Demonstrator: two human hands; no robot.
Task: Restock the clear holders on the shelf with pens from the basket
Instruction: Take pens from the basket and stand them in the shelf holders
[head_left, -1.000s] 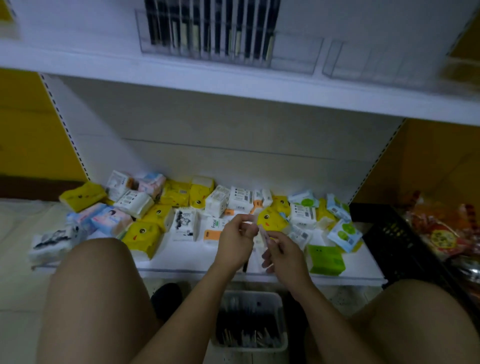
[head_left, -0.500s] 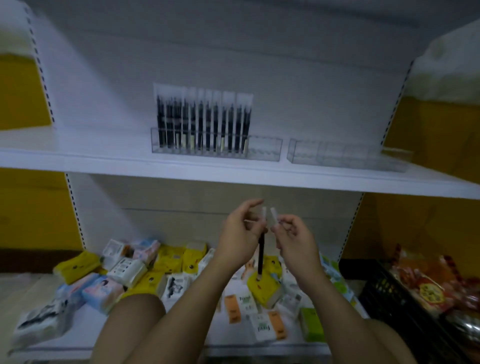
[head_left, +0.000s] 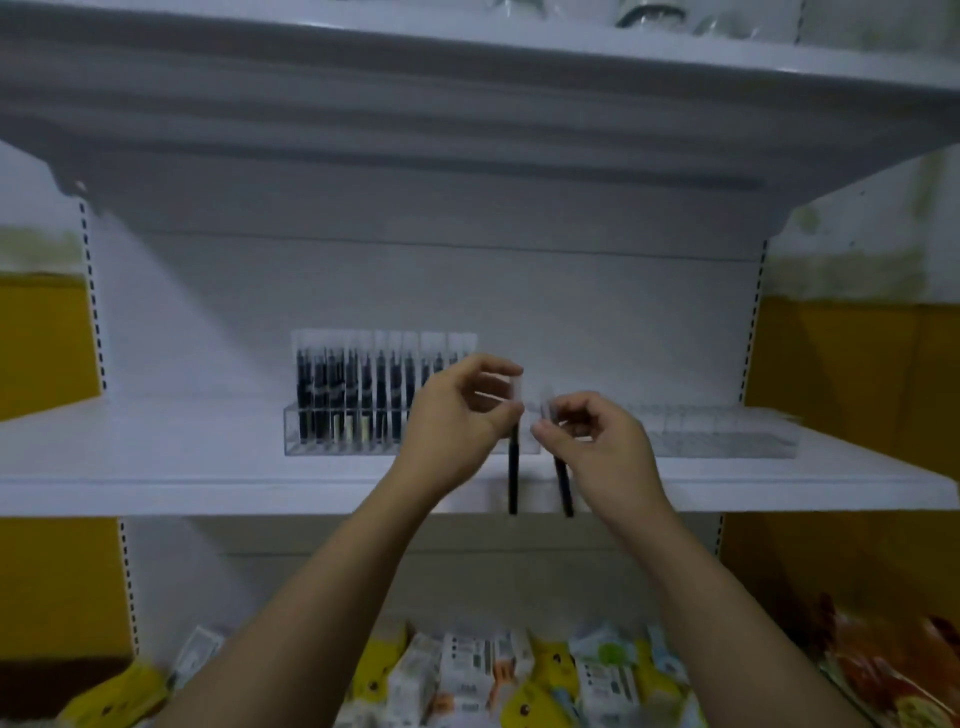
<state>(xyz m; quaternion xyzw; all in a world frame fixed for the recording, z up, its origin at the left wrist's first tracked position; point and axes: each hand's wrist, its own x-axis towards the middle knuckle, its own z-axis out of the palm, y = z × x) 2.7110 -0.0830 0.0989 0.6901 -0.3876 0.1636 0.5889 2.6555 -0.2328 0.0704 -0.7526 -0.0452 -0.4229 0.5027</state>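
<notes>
Both hands are raised in front of the middle shelf, side by side and close together but not touching.

Left hand: fingers curled, thumb and fingertips pinching the pale upper end of a dark pen. The pen hangs almost straight down, and its lower tip reaches the shelf's near edge in our view.

Right hand: fingers also curled, pinching a second pen near its clear top. This one is slightly tilted, with its lower end leaning right. We see a narrow gap between the two pens, which do not touch.

On the shelf, behind the left hand, stands a clear holder. A row of stocked pens stands upright in it, dark barrels with pale tops, filling its left and middle part. The left hand hides its right end, so we cannot tell how those slots stand.

A second clear holder sits further right on the same shelf, beyond the right hand. It is blurred, and we make out only faint clear dividers.

An upper shelf overhangs the scene. Below, on the bottom shelf, lie small packets in yellow, white and green. Red-orange snack bags show at the lower right. Yellow wall flanks the shelving on both sides.
</notes>
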